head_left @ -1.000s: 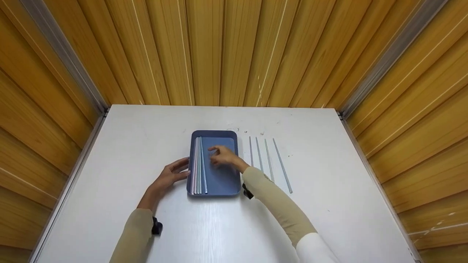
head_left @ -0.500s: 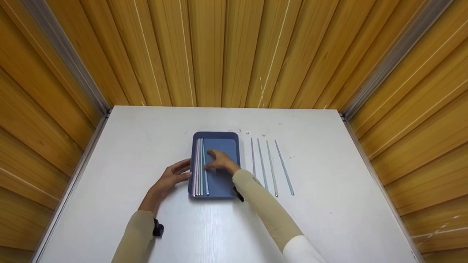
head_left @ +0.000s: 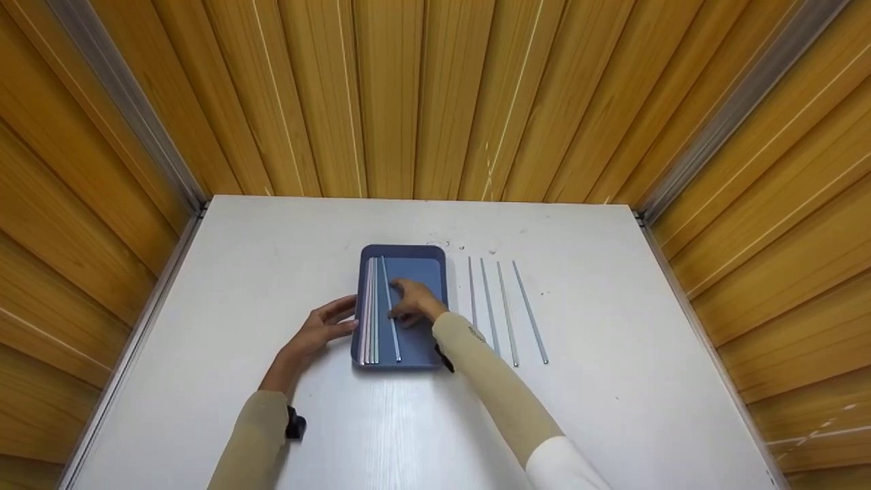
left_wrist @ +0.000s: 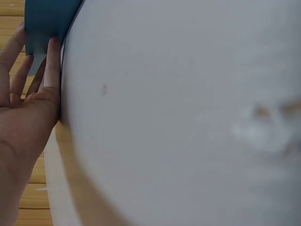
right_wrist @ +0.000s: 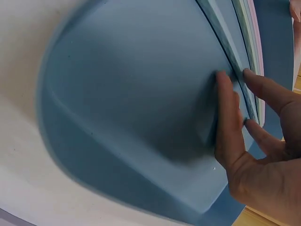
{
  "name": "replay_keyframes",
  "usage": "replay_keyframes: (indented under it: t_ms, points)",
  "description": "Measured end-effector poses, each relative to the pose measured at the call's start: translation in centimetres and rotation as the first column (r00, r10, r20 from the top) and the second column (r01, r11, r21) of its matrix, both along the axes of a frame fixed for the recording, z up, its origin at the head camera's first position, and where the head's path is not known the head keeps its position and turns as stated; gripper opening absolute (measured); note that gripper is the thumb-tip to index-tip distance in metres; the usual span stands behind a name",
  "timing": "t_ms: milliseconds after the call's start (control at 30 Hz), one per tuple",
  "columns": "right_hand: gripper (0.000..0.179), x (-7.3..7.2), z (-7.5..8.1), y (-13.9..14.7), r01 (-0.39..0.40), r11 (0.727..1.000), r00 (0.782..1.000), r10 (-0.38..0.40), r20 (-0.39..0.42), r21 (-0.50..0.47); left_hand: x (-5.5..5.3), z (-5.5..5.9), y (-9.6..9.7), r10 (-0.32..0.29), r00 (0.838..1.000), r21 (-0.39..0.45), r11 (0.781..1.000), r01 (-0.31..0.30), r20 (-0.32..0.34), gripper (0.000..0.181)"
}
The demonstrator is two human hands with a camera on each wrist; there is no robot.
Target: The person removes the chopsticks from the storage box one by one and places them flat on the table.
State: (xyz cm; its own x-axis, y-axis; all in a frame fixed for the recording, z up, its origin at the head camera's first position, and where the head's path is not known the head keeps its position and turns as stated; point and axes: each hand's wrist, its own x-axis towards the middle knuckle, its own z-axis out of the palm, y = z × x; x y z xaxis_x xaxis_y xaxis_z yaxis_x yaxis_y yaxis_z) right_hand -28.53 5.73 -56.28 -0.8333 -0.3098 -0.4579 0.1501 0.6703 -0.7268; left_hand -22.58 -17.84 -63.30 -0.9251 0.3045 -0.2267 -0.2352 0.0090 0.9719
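Observation:
A blue rectangular tray [head_left: 415, 264] lies on the table. Inside it, a row of pink, green and pale chopsticks [head_left: 369, 327] runs along the left wall, and a light-blue chopstick [head_left: 396, 344] slants to their right. My right hand [head_left: 415, 300] is over the tray, thumb and fingers spread; in the right wrist view, fingertips [right_wrist: 249, 75] touch the slanted chopstick [right_wrist: 221, 26]. My left hand [head_left: 317, 333] rests against the tray's outer left side, and the left wrist view has its fingers [left_wrist: 53, 66] extended along the wall. The underside of the right fingers is partly hidden.
Several more chopsticks [head_left: 509, 320] lie spaced apart on the white table [head_left: 585, 286], to the right of the tray. Wood-patterned panels [head_left: 381, 95] with grey metal edge strips stand behind and beside the table.
The light-blue chopstick has shifted right, away from the row, together with my right fingers. Earlier, that hand came down from above the tray to the chopstick. My left hand stays at the tray.

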Motion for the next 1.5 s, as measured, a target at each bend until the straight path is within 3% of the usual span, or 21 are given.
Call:
replay_keyframes:
  t_ms: [133,533,700,933,1200,1300,1400,1500]
  points:
    - [0.081,0.2,-0.1,0.1,0.057,0.997,0.997,-0.053,0.058,-0.059,0.0,0.0,0.0,-0.005,1.0,0.0,1.0,0.005,0.004,0.069]
    - [0.082,0.7,-1.0,-0.7,0.033,0.996,0.998,-0.028,-0.055,0.085,0.1,0.0,-0.2,-0.014,1.0,0.004,1.0,0.014,-0.002,0.071]
    - [0.079,1.1,-0.8,-0.7,0.068,0.997,0.996,-0.065,-0.064,0.041,0.1,0.1,-0.3,0.007,1.0,-0.003,1.0,-0.007,0.015,0.07]
    - [0.08,1.3,0.4,0.3,0.124,0.992,0.992,-0.123,0.018,-0.023,0.1,0.2,-0.1,-0.003,1.0,-0.01,1.0,0.004,0.022,0.068]
    - [0.081,1.2,2.4,2.0,0.014,0.995,0.999,-0.017,-0.029,-0.095,0.1,0.5,-0.2,-0.001,1.0,-0.011,1.0,0.001,-0.005,0.07]
    - [0.08,1.3,3.3,3.0,-0.032,0.992,0.996,0.022,-0.081,-0.122,0.1,0.4,-0.1,-0.013,1.0,0.003,1.0,0.013,-0.003,0.071]
    - [0.08,1.2,4.0,4.2,-0.074,0.992,0.99,0.06,-0.125,-0.106,0.1,0.3,0.0,-0.018,1.0,0.015,1.0,0.018,-0.001,0.071]
    - [0.08,1.0,4.9,5.7,-0.101,0.991,0.991,0.092,-0.099,-0.089,0.2,0.3,0.1,-0.009,1.0,0.012,1.0,0.009,0.007,0.071]
